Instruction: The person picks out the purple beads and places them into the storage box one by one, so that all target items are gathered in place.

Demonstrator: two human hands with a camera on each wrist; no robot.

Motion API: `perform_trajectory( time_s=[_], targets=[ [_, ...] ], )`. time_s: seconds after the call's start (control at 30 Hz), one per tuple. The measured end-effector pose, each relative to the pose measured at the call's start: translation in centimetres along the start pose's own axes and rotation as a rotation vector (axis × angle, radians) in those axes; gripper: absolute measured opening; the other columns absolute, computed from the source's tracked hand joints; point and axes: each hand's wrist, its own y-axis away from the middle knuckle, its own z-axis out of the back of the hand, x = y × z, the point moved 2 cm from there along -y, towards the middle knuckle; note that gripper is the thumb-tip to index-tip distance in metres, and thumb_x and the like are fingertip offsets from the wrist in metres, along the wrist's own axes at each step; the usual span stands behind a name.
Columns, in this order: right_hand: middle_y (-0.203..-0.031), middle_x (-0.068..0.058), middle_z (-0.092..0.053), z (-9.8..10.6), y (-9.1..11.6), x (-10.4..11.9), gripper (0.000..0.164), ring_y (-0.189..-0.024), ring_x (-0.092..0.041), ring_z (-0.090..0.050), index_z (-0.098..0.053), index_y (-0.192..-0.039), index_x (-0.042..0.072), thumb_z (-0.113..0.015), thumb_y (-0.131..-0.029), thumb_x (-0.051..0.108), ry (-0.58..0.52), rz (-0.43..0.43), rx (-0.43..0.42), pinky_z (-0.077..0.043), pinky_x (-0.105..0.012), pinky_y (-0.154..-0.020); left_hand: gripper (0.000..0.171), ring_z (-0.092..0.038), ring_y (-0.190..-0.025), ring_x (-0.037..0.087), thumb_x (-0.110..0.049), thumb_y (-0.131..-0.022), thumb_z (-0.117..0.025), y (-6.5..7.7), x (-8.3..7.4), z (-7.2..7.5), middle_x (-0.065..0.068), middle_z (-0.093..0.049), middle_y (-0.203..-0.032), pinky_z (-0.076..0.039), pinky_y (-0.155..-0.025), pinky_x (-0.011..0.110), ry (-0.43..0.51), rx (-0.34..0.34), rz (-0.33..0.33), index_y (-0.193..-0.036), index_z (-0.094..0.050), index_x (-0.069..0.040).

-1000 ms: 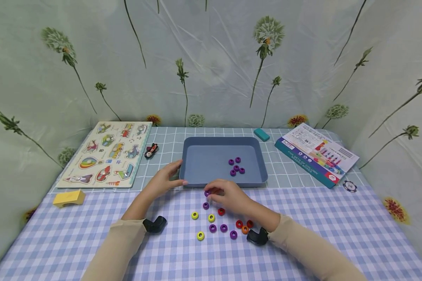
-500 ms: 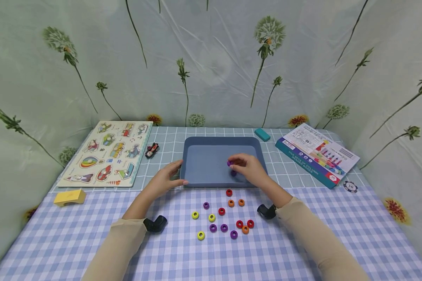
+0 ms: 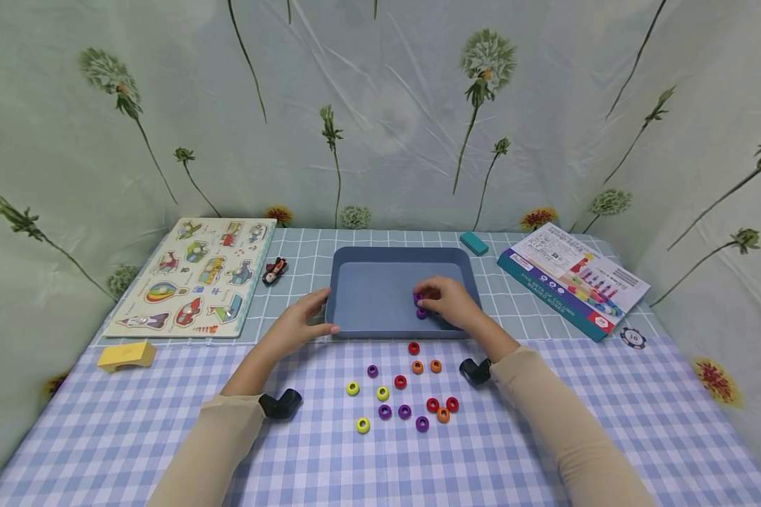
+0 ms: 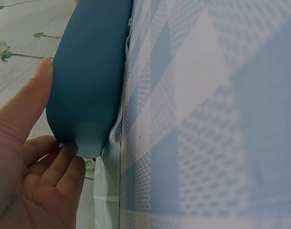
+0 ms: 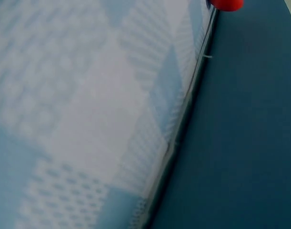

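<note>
- Yellow arch block (image 3: 127, 351) sits on gingham cloth (image 3: 304, 465) at half past eight from the blue tray (image 3: 374, 289); a vehicle puzzle board (image 3: 190, 282) lies at nine o'clock, and a small dark toy (image 3: 275, 271), too small to identify, just past nine.
- A person's left hand (image 3: 296, 324) braces the tray at its eight o'clock corner, thumb stretched to the near wall, bent fingers against the left side.
- Loose beads dot the cloth around six o'clock: three yellow beads (image 3: 363, 430), four purple beads (image 3: 385, 417), four red beads (image 3: 400, 386) and three orange beads (image 3: 442, 420).
- The right hand (image 3: 450, 303) pinches a purple bead (image 3: 418, 297) inside the tray, slightly toward four o'clock of its centre; another bead (image 3: 422, 316) shows at six o'clock from it. The right-wrist view does not catch the fingers.
- The step in hand appears to be setting that bead down among purple ones. The next move likely calls for a gentle release that leaves its neighbour undisturbed, then a reach toward six o'clock for another purple.
- Beyond lie a teal block (image 3: 474, 243) at two o'clock, a bead-set box (image 3: 571, 282) at three, and a chip (image 3: 633, 338) marked 10 just past three.
</note>
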Motion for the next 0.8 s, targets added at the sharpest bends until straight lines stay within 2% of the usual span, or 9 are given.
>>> perform_trajectory(
  time_s=[0.17,0.37,0.43,0.57,0.67,0.8],
  targets=[
    [-0.086,-0.006,-0.055,0.0,0.1,0.2,0.017,-0.075,-0.015,-0.052,-0.06,-0.091,0.005,-0.061,-0.075,0.009,0.012,-0.021,0.009,-0.046,-0.027,-0.063,0.085,-0.029,-0.116,0.024,-0.04,-0.063,-0.065,0.0,0.0,0.1,0.011,-0.025,-0.132,-0.028,-0.095,0.031,-0.005,0.0,0.001,-0.13,-0.025,-0.005],
    [-0.095,-0.006,-0.056,0.3,0.7,1.0,0.025,-0.082,-0.015,-0.051,-0.057,-0.099,0.005,-0.06,-0.076,0.013,-0.034,-0.048,0.003,-0.046,-0.029,-0.073,0.085,-0.029,-0.116,0.025,-0.04,-0.064,-0.065,0.1,-0.2,0.1,0.012,-0.025,-0.131,-0.027,-0.095,0.031,-0.003,0.002,-0.004,-0.13,-0.025,-0.004],
    [-0.097,-0.008,-0.055,0.4,1.2,1.6,0.028,-0.085,-0.016,-0.051,-0.056,-0.101,0.004,-0.06,-0.076,0.016,-0.066,-0.005,-0.007,-0.046,-0.03,-0.075,0.084,-0.029,-0.116,0.025,-0.039,-0.064,-0.065,0.1,-0.2,0.1,0.012,-0.025,-0.131,-0.028,-0.095,0.032,-0.007,0.002,-0.001,-0.13,-0.025,-0.004],
    [-0.098,-0.012,-0.054,0.3,2.7,3.7,0.032,-0.087,-0.022,-0.051,-0.055,-0.102,0.003,-0.061,-0.075,0.02,-0.157,0.145,-0.01,-0.045,-0.034,-0.076,0.083,-0.03,-0.115,0.026,-0.038,-0.065,-0.065,0.2,-0.3,0.1,0.012,-0.025,-0.131,-0.028,-0.095,0.032,-0.006,-0.003,0.004,-0.13,-0.025,-0.005],
    [-0.096,-0.009,-0.054,-0.3,4.0,5.3,0.033,-0.087,-0.023,-0.051,-0.055,-0.101,0.004,-0.062,-0.074,0.022,-0.189,0.25,0.002,-0.045,-0.034,-0.076,0.083,-0.03,-0.116,0.025,-0.037,-0.065,-0.065,0.2,-0.3,0.1,0.012,-0.025,-0.131,-0.027,-0.095,0.032,-0.002,-0.002,0.002,-0.13,-0.025,-0.005],
    [-0.098,-0.002,-0.054,-1.7,5.5,6.7,0.034,-0.089,-0.021,-0.051,-0.054,-0.103,0.006,-0.062,-0.074,0.023,-0.213,0.307,0.06,-0.044,-0.031,-0.078,0.082,-0.029,-0.116,0.025,-0.035,-0.066,-0.065,0.2,-0.3,0.1,0.011,-0.025,-0.132,-0.027,-0.095,0.031,-0.005,0.0,0.003,-0.13,-0.025,-0.005]
  ],
)
